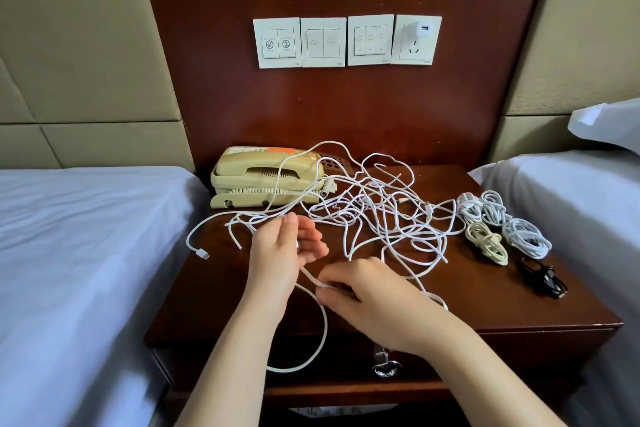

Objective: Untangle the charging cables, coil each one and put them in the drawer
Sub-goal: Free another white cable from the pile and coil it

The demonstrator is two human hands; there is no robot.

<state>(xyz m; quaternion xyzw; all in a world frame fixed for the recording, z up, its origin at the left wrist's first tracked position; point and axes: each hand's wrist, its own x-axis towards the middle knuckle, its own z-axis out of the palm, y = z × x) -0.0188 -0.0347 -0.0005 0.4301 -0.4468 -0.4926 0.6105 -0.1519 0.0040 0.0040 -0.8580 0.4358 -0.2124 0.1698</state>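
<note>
Nightstand [485, 305]: right hand [370, 298] pinches white cable [326, 326], loop below.

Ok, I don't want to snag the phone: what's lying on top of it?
Strands of the white cable tangle drape over the telephone's right end and curly cord. That end is partly hidden beneath them; the handset shows.

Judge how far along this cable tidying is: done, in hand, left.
Done: several coiled bundles lie on the right of the nightstand. In hand: the left hand and right hand hold one white cable. Left: the tangle beside the phone, then everything into the drawer, which looks shut.
</note>
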